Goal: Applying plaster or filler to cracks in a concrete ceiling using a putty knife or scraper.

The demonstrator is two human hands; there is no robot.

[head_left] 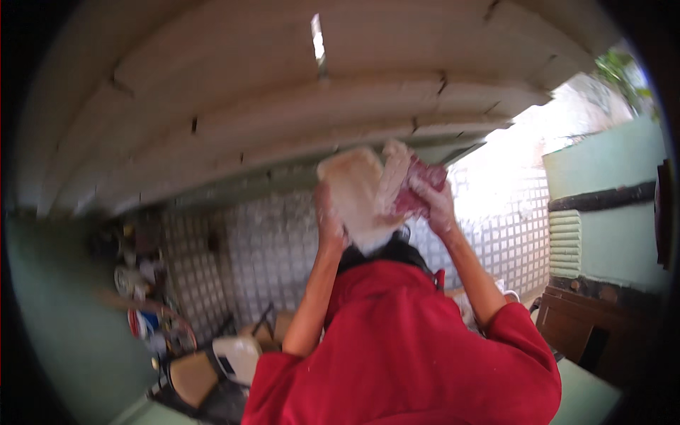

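Observation:
My left hand [330, 221] is closed on the left edge of a pale, flat, rounded-corner slab or tray [350, 185], held up in front of my red shirt. My right hand [438, 204] is closed on a dark pink, crumpled cloth-like thing [422, 181]. A whitish lumpy layer [394, 170] covers its left side, which meets the right edge of the pale piece. Whitish smears mark both hands. Blur hides what the pale piece and the pink thing are exactly.
A pale, ridged, plank-like surface [283, 99] with dark slits spans the top. Below lies a tiled floor [273, 234]. At lower left stand brown-seated chairs [193, 379] near clutter [145, 322]. A pale green wall [613, 163] and brown wooden panels [567, 319] are at right.

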